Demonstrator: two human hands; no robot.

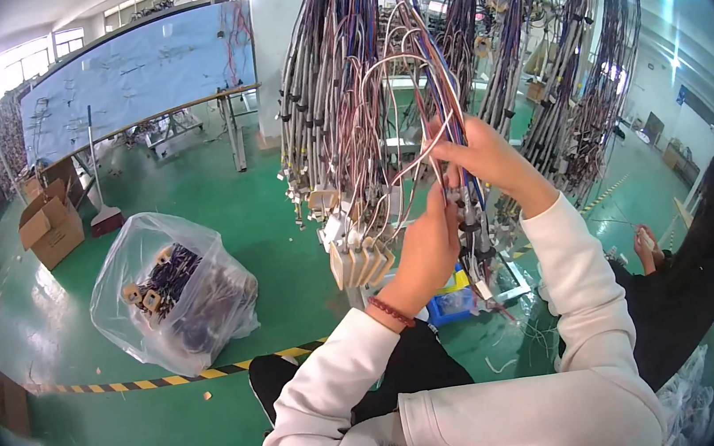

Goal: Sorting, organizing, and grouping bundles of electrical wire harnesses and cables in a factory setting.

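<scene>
A hanging wire harness [444, 79] of white, blue and red strands runs down between my two hands. My right hand [489, 160] is closed round its wires, thumb pressed against them. Just below and to the left, my left hand [425, 248] pinches the lower part of the same wires; its fingertips are partly hidden. A dark red beaded bracelet [391, 311] circles my left wrist. Beside that hand hang several cream-coloured connectors [362, 262] on white wires. Grey-sleeved cable bundles [307, 104] hang to the left of my hands.
More cable bundles [578, 62] hang from a rack at the right. A blue bin [452, 306] sits below my hands. A clear plastic bag [178, 289] of harnesses stands on the green floor, near a cardboard box [52, 226]. At the right, another person's hand [645, 248] shows.
</scene>
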